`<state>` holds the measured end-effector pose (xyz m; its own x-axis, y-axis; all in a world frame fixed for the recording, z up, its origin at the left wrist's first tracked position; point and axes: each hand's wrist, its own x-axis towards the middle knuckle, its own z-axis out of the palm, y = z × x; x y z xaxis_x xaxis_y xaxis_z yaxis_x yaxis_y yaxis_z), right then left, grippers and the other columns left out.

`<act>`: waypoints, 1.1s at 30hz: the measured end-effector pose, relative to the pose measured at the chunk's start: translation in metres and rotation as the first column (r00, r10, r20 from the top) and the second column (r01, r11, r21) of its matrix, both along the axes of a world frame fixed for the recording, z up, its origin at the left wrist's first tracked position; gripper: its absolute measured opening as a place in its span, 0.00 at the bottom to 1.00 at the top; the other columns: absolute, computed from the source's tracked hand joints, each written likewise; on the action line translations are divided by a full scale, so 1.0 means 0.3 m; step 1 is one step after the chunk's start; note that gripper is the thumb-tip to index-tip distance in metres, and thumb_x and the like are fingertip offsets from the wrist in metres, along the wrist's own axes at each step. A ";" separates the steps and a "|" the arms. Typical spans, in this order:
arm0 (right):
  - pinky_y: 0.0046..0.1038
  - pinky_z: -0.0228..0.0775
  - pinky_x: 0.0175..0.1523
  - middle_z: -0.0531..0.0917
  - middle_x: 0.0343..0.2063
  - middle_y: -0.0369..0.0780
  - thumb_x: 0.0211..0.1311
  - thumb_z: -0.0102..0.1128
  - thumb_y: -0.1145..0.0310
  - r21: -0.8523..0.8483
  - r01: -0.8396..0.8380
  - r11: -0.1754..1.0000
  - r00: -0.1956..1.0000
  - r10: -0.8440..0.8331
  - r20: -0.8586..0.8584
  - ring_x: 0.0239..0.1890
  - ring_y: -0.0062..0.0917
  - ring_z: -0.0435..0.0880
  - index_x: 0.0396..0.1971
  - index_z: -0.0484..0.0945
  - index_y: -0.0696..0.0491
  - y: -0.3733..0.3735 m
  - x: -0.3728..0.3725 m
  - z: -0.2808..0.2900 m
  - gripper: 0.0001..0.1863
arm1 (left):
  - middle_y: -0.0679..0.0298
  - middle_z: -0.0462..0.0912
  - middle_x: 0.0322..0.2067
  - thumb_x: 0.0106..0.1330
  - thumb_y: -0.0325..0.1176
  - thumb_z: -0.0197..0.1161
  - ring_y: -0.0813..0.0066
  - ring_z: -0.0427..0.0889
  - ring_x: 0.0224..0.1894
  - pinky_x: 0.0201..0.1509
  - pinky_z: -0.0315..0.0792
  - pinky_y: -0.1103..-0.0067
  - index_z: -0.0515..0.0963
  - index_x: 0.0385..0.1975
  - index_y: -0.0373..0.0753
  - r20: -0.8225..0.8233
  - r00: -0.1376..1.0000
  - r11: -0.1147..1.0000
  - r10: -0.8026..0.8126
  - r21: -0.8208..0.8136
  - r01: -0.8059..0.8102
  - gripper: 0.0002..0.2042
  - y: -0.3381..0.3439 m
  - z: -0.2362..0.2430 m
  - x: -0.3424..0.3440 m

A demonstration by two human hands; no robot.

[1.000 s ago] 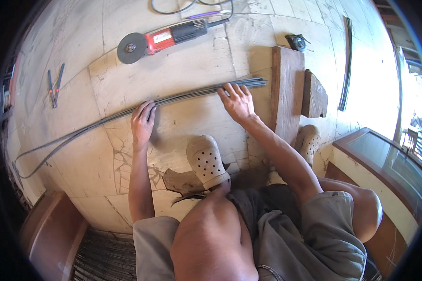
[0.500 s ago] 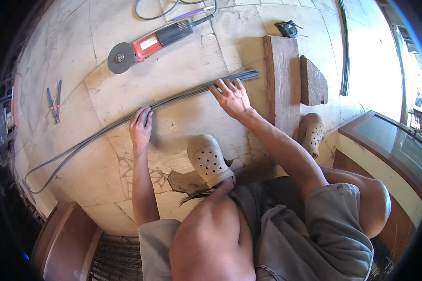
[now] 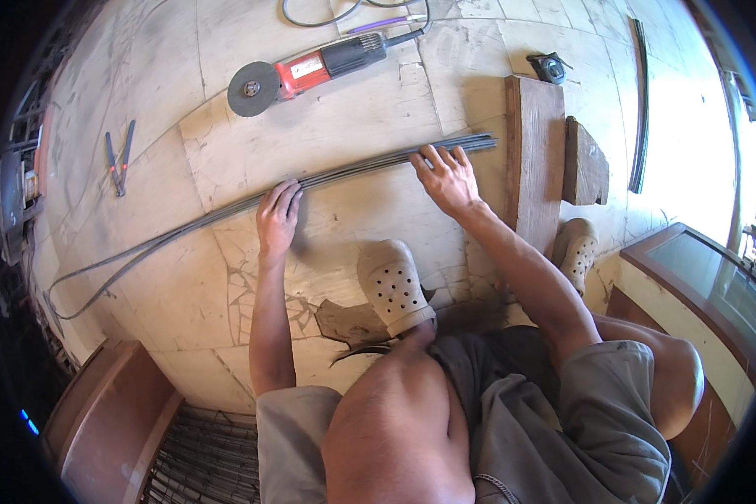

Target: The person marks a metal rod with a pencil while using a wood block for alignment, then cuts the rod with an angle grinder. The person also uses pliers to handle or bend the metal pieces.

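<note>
Diagonally rightward toward wooden block [image 3: 535, 155], grey rods [image 3: 357, 169] in closed fingers [image 3: 286, 198] of both hands [image 3: 276, 220] [image 3: 451, 186].

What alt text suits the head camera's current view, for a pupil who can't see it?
A person's left hand and right hand touch a bundle of thin, dark rods lying across a cracked tile floor. Beyond the bundle lies a red-and-black angle grinder, with a two-handled tool to the left and a wooden beam to the right.

Dark cable [image 3: 311, 25] cut off by upper edge; right hand [image 3: 449, 181] hides part of rods [image 3: 357, 169].
</note>
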<state>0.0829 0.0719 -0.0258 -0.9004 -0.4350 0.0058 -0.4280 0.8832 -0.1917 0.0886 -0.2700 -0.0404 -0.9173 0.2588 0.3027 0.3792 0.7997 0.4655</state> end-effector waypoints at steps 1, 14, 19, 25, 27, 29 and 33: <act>0.38 0.64 0.53 0.74 0.47 0.40 0.58 0.55 0.73 0.000 -0.003 1.000 1.000 0.003 -0.016 0.48 0.30 0.77 0.51 0.73 0.52 0.002 0.001 -0.001 0.19 | 0.62 0.84 0.41 0.58 0.24 0.66 0.64 0.83 0.42 0.46 0.76 0.71 0.82 0.35 0.36 -0.012 1.000 1.000 -0.014 -0.003 0.014 0.07 0.000 0.001 -0.002; 0.38 0.65 0.54 0.75 0.46 0.40 0.58 0.53 0.72 -0.014 0.005 1.000 1.000 -0.006 -0.023 0.47 0.31 0.78 0.50 0.74 0.51 0.000 0.004 -0.011 0.18 | 0.59 0.83 0.40 0.61 0.24 0.64 0.60 0.83 0.40 0.44 0.77 0.72 0.78 0.36 0.35 0.053 0.998 0.998 -0.036 -0.045 0.039 0.05 -0.002 0.011 -0.022; 0.37 0.66 0.53 0.75 0.44 0.39 0.58 0.53 0.70 -0.024 0.016 1.000 1.000 -0.017 -0.010 0.46 0.30 0.78 0.48 0.74 0.51 -0.002 0.004 -0.015 0.16 | 0.58 0.82 0.40 0.61 0.24 0.63 0.59 0.82 0.43 0.48 0.76 0.70 0.78 0.37 0.34 0.089 0.996 0.999 -0.031 -0.024 0.034 0.06 -0.001 0.008 -0.016; 0.36 0.66 0.53 0.75 0.45 0.39 0.58 0.53 0.70 -0.031 0.021 0.999 1.000 -0.021 -0.012 0.47 0.30 0.77 0.49 0.74 0.51 -0.005 0.004 -0.005 0.17 | 0.58 0.82 0.41 0.62 0.25 0.63 0.59 0.82 0.43 0.49 0.75 0.71 0.78 0.38 0.34 0.097 0.994 0.998 -0.045 -0.036 0.048 0.06 0.000 0.021 -0.019; 0.36 0.66 0.53 0.75 0.45 0.39 0.58 0.54 0.70 -0.034 0.019 0.999 1.000 -0.020 -0.002 0.48 0.30 0.77 0.49 0.74 0.50 -0.007 0.000 -0.003 0.17 | 0.58 0.82 0.41 0.62 0.25 0.63 0.59 0.82 0.43 0.49 0.75 0.71 0.78 0.38 0.34 0.102 0.994 0.998 -0.046 -0.033 0.050 0.06 -0.003 0.023 -0.021; 0.36 0.66 0.54 0.74 0.46 0.39 0.58 0.54 0.71 -0.029 0.019 0.999 1.000 -0.019 0.010 0.48 0.29 0.77 0.50 0.73 0.50 -0.006 0.000 -0.008 0.18 | 0.58 0.82 0.41 0.62 0.25 0.63 0.59 0.82 0.43 0.49 0.75 0.71 0.78 0.37 0.34 0.095 0.994 0.998 -0.044 -0.039 0.048 0.06 0.000 0.023 -0.021; 0.36 0.66 0.54 0.74 0.47 0.39 0.58 0.54 0.71 -0.009 0.015 1.000 1.000 -0.014 0.026 0.48 0.29 0.77 0.52 0.73 0.49 -0.005 0.002 -0.011 0.19 | 0.58 0.82 0.41 0.62 0.25 0.63 0.59 0.82 0.43 0.49 0.75 0.71 0.78 0.37 0.34 0.097 0.995 0.998 -0.035 -0.049 0.040 0.06 0.004 0.022 -0.019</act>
